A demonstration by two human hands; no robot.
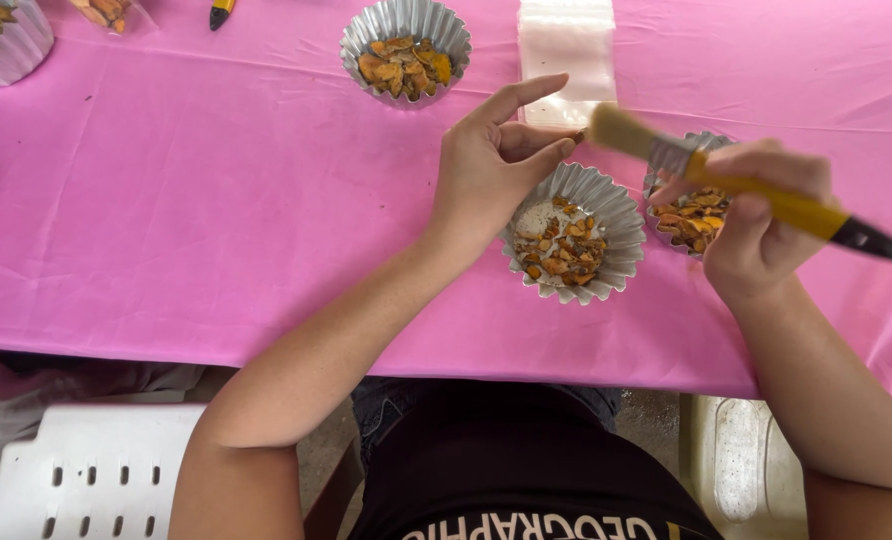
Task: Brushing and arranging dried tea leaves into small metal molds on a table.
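Paintbrush (746, 185) bristles touch a small piece in left hand (486, 165) grip.

A pink-clothed table (216, 200) carries fluted foil cups (572, 233) and a clear bag (567, 45).

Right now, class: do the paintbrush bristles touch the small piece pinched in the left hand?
Touching. The head view shows the paintbrush bristle tip meeting the small piece at the left hand's fingertips.

- An informal sorting or craft workplace, perhaps outdoors.
- Worktop (196, 200) under pink plastic sheet.
- White plastic chair (86, 470), bare gritty floor (651, 410).
- Fluted foil cups (611, 215) of orange-brown chips.
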